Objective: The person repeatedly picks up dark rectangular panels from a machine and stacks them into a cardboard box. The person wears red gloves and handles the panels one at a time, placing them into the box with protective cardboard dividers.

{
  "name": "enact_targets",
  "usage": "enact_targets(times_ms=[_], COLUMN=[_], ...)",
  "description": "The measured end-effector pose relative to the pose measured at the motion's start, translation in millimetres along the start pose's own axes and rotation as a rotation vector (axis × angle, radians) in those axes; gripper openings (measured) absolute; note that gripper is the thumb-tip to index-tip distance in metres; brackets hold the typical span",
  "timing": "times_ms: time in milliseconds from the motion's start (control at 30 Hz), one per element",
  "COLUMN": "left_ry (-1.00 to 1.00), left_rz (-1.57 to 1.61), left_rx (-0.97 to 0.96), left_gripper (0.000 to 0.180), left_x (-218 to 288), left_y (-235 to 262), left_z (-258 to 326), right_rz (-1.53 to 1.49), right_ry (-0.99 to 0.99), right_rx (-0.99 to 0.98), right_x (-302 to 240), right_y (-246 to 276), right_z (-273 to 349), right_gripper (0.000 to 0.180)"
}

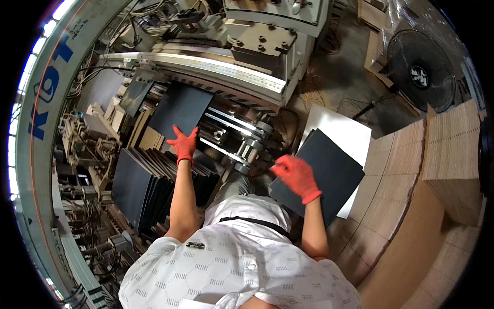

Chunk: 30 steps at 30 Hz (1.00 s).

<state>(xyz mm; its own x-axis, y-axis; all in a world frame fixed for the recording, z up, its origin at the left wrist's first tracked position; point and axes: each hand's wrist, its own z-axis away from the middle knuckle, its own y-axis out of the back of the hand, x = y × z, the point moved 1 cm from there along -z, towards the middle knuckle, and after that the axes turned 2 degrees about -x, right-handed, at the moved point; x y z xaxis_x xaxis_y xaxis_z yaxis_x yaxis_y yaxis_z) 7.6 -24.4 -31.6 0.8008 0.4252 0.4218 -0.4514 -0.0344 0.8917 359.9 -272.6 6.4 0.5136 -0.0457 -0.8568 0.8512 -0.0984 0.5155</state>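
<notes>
My left hand (184, 144), in a red glove, has its fingers spread, with the fingertips at the near edge of a dark flat panel (181, 109). That panel lies on the machine's metal rails (226, 126). My right hand (297, 177), also in a red glove, is over the left part of a stack of dark panels (329, 170) at the right. Its fingers are curled in, and no panel shows between them. Beneath those dark panels a white sheet (355, 131) sticks out at the back and right.
At the left, several dark panels (133, 188) lean in a row beside machine parts. A machine beam (221, 67) crosses ahead. Tall stacks of brown board (396, 154) stand at the right, near a black fan (419, 72). A grey-green frame (43, 129) rises at far left.
</notes>
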Motion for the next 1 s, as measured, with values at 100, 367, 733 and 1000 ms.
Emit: enact_targets(times_ms=[100,367,733,1000], left_ry=[-0.002,-0.056,-1.379,-1.447], left_rz=[-0.023,-0.048,0.333,0.004], left_rx=[-0.018,0.044,-0.65,-0.905], left_gripper=[0.115,0.107,0.095,0.108], left_x=[9,-6,42,23], left_y=[0,2,-2,-31], left_z=[2,-2,211,246], right_rz=[0.417,0.733,0.761,0.234], right_ry=[-0.026,-0.346,-0.272,-0.912], right_rx=[0.387,0.444,0.727,0.653], right_x=[45,124,91,78], right_y=[44,65,47,9], right_z=[-18,-25,32,252], right_gripper=[0.029,0.043,0.055,0.065])
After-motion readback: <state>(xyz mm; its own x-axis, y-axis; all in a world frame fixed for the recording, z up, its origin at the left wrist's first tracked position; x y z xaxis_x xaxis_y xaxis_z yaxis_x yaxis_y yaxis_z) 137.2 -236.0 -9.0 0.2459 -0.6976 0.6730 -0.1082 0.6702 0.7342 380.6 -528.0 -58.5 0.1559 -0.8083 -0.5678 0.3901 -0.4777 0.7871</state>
